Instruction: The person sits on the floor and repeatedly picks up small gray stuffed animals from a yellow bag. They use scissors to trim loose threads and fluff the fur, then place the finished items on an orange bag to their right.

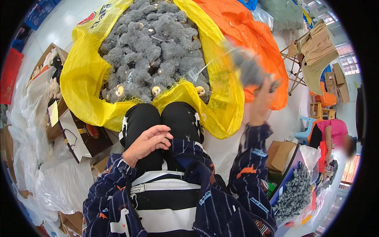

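Lying at the far left are crumpled clear plastic bags [59, 181] and an open brown cardboard box [51, 71] of toys. Resting on the black-trousered thigh, the left hand [148, 143] is loosely curled and holding nothing. Spreading ahead is a yellow woven sack [85, 79] heaped with grey fluffy plush toys [154, 47]. Rising at the right, the right hand [261, 103] is gripping a blurred grey fluffy plush toy [249, 70] before an orange sack [252, 35].
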{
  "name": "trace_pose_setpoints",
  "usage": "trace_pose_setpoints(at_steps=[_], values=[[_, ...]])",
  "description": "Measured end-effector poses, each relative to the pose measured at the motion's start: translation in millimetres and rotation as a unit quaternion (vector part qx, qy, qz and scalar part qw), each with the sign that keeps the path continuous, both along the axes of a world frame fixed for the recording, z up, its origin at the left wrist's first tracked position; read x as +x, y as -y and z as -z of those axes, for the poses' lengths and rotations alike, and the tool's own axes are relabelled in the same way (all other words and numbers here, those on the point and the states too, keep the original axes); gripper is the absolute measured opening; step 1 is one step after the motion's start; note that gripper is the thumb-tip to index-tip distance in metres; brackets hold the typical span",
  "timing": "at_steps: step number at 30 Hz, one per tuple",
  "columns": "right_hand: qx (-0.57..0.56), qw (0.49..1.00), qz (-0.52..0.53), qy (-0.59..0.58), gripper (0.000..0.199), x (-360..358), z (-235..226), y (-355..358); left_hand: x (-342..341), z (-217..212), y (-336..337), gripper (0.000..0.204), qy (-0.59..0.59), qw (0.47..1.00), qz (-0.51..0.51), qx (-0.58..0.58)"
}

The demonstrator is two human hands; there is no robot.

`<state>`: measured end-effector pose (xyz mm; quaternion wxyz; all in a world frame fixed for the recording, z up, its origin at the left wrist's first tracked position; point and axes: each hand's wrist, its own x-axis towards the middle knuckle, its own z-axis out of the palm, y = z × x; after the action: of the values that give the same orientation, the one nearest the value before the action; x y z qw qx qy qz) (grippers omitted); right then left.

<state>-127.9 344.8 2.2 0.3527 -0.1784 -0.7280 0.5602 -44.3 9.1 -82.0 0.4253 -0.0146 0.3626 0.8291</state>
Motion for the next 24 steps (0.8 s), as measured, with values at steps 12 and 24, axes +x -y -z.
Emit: trace_pose_setpoints(at_steps=[12, 24], values=[[0.215, 0.900, -0.200, 0.323, 0.061, -68, 271, -6, -12, -3, 8, 0.043, 0.125, 0.983, 0.068, 0.112], [0.169, 0.931, -0.134, 0.295, 0.065, -45, 252, 24, 0, -22, 17, 0.051, 0.113, 0.990, 0.025, 0.080]])
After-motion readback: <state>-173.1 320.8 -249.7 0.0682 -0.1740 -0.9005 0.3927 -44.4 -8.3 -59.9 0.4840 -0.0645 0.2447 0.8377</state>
